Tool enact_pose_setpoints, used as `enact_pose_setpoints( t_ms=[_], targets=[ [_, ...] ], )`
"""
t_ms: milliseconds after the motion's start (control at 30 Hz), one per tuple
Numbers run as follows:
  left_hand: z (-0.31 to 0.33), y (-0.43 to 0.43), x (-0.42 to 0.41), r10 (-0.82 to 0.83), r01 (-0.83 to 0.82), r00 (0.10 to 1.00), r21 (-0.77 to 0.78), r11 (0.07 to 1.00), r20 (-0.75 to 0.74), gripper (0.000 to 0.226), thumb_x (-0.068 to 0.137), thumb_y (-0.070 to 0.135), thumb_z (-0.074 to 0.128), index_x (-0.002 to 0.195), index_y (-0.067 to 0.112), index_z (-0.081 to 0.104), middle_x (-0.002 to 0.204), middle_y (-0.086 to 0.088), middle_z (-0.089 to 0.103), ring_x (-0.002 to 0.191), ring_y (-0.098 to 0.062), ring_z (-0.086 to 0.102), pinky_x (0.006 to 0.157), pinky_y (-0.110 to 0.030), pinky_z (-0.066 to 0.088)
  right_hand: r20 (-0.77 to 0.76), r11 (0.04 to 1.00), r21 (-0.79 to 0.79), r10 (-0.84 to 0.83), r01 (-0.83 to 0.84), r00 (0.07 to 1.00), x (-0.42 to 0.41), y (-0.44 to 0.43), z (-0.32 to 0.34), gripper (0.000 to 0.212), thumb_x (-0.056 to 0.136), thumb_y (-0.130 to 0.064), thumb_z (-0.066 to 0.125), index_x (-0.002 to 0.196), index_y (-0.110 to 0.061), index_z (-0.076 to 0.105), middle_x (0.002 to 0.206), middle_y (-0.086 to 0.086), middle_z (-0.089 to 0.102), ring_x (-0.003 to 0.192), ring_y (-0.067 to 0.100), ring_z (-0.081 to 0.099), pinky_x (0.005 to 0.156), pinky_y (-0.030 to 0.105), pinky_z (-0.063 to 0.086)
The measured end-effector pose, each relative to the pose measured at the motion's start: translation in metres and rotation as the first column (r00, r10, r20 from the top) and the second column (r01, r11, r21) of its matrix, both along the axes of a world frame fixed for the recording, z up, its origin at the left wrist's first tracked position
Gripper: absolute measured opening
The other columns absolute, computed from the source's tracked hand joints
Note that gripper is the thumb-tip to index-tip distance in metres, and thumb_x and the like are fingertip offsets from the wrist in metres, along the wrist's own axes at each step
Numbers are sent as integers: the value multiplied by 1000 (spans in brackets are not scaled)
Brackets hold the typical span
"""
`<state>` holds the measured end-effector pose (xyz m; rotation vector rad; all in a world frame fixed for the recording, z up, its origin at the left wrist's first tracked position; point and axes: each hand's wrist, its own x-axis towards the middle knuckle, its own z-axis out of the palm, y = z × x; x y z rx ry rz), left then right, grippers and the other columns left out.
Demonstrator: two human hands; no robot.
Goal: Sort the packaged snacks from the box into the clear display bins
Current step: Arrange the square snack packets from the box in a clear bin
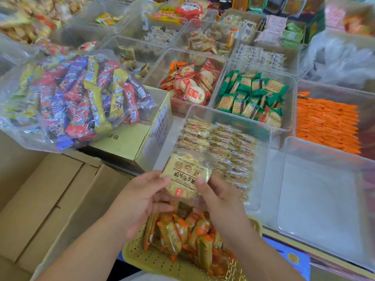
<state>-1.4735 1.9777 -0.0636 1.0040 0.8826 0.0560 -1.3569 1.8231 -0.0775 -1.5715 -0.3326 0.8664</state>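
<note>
Both hands hold one pale yellow round cracker packet (185, 175) with a clear top edge, just above the near rim of a clear bin (263, 126). My left hand (142, 199) grips its left side and my right hand (215, 197) its right side. That bin holds rows of small clear-wrapped snacks (227, 145). Below my hands a yellow perforated basket (154, 260) carries several orange-and-green snack packets (182, 234).
A clear bag of mixed colourful bars (75, 98) lies on a yellow carton (132, 138) at left, with brown cardboard boxes (50, 199) below it. Other clear bins hold red cracker packets (192, 84), green packets (251, 94) and orange packets (324, 122). One bin (324, 189) at right shows nothing inside.
</note>
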Motion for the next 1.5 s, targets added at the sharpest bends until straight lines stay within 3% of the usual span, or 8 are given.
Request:
enact_pose_setpoints(
  t_ms=[200,400,500,633,800,967,1300,1500],
  targets=[
    [1,-11,12,164,-163,986,26,986,-26,18,90,19,70,97,3,67,91,-25,76,67,-26,75,50,-28,60,529,995,-96,66,-18,846,-6,-15,-7,78,85,-42,71,149,-53,27,147,-26,31,132,-4,42,97,11,45],
    [-2,-7,17,-74,74,997,113,991,-5,22,73,41,82,83,22,80,97,-17,78,85,-27,75,59,-27,59,829,966,-241,253,-89,499,7,-8,-19,54,84,-13,81,135,-22,64,146,0,53,132,29,49,106,47,47],
    [-10,1,23,-109,122,992,328,937,-58,46,73,69,77,95,29,79,99,1,80,90,-12,74,71,-26,57,843,980,-186,199,-77,499,26,4,-18,44,92,-2,68,134,-14,65,134,4,62,124,25,56,105,39,47],
    [-36,23,31,21,215,957,757,617,-290,63,68,84,64,117,43,61,117,19,63,108,-7,59,90,-35,50,824,976,-214,164,30,542,81,29,-1,36,99,-4,58,134,-11,64,123,5,67,111,20,60,94,23,43],
    [-72,36,37,-139,458,863,637,619,-485,91,81,67,72,156,33,34,150,7,47,133,-19,50,105,-42,47,835,940,-304,184,156,519,154,80,11,35,103,-17,56,137,-12,62,123,10,68,107,24,62,89,21,39],
    [-84,38,35,-155,462,853,582,670,-499,86,84,66,70,156,34,36,142,7,56,115,-18,60,89,-33,50,613,829,-553,338,83,714,190,136,-17,35,104,-23,52,138,-23,61,125,6,68,75,11,62,59,10,46],
    [-91,37,35,-127,445,860,605,660,-494,80,87,63,68,155,33,38,140,4,59,115,-23,64,91,-38,53,430,713,-696,508,-84,747,185,160,-64,48,107,-33,38,154,-27,38,154,12,43,128,34,54,103,40,48],
    [-67,27,10,-44,343,927,795,500,-372,70,85,58,73,146,35,48,138,11,52,127,-11,51,104,-40,49,719,884,-465,349,42,601,142,106,-32,47,101,-45,50,146,-29,47,143,0,52,135,23,42,110,42,36]
  ],
)
